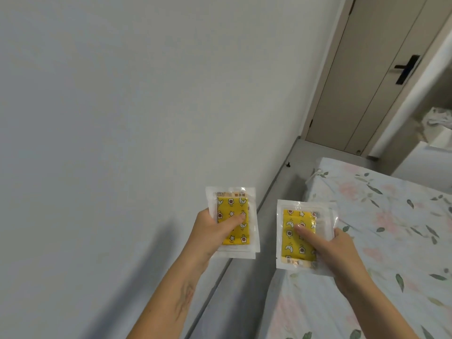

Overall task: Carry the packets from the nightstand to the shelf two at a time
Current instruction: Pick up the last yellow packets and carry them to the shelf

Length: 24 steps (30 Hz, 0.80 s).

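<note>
Mid-carry, judging by the pics: both packets are in the air, no nightstand or shelf clearly in view. Left hand pinches the left packet, thumb across the yellow face, fingers behind it. Right hand pinches the right packet the same way, thumb on front w/ fingers curled round the far edge.

Taking the bed as ref: right packet hangs over its near-left edge, left packet is off the bed's left side, in front of the wall. Packets are near each other, not touching. Door is beyond the bed's far end.

Next, prob. walk on to the shelf; needs steady pinches since the clear wrappers look slippery, then set both down flat.
</note>
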Tool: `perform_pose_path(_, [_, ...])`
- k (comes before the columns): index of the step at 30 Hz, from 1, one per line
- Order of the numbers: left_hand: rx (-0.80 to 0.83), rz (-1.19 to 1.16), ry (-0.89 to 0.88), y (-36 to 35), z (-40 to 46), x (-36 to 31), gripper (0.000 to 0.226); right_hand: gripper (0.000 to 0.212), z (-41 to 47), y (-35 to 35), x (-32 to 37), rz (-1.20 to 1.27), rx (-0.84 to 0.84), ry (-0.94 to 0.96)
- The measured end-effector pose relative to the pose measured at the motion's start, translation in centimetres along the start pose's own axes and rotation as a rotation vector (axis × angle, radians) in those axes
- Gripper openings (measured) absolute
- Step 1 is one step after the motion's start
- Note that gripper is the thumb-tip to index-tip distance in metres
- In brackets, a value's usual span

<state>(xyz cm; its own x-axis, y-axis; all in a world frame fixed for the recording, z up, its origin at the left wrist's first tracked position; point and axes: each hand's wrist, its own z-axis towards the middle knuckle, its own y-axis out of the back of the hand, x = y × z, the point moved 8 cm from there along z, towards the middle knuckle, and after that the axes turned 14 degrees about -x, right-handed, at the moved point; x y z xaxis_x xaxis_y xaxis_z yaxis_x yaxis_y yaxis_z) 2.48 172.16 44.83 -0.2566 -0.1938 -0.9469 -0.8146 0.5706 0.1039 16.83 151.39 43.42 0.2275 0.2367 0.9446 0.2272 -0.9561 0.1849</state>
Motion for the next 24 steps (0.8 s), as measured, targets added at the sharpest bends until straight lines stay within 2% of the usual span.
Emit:
perform_pose_path(6, [0.058, 0.047, -0.016, -4.3, 6.1, -2.8, 0.026, 0.024, 5.2, -0.7, 1.7, 0.025, -0.087, -0.009])
perform_pose_path(10, [0.108, 0.046, -0.034, -7.1, 10.0, -4.6, 0.017, 0.022, 8.8, -1.4, 3.5, 0.069, -0.134, -0.007])
perform_pose_path(18, [0.139, 0.006, -0.028, -11.5, 18.7, -7.2, 0.022, 0.021, 17.3, -3.5, 5.9, 0.150, -0.229, -0.023])
perform_pose_path(24, [0.198, 0.026, -0.023, -17.9, 23.9, -9.5, 0.023, 0.026, 24.4, -2.4, 7.6, 0.165, -0.293, -0.039])
